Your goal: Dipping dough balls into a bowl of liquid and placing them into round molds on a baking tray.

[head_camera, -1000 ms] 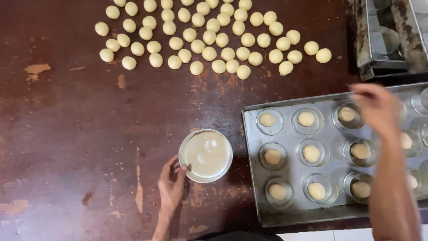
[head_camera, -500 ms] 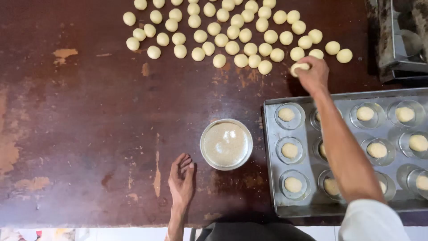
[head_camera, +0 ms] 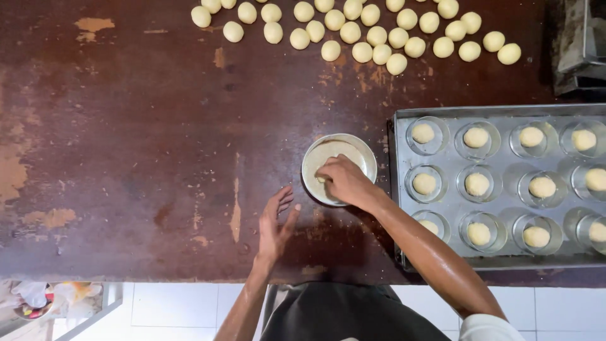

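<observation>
Round bowl near tray, right hand dipped inside, fingers curled, grip unclear; left hand flat, spread on surface.

Bare forearms; white short sleeve at right arm; dark grey apron at waist.

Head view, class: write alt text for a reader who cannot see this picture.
Seen from above, a person's right hand reaches into a small round bowl on a worn brown table, while the open left hand rests beside it. A metal tray of dough pieces sits to the right, and dough balls lie along the far edge.
</observation>
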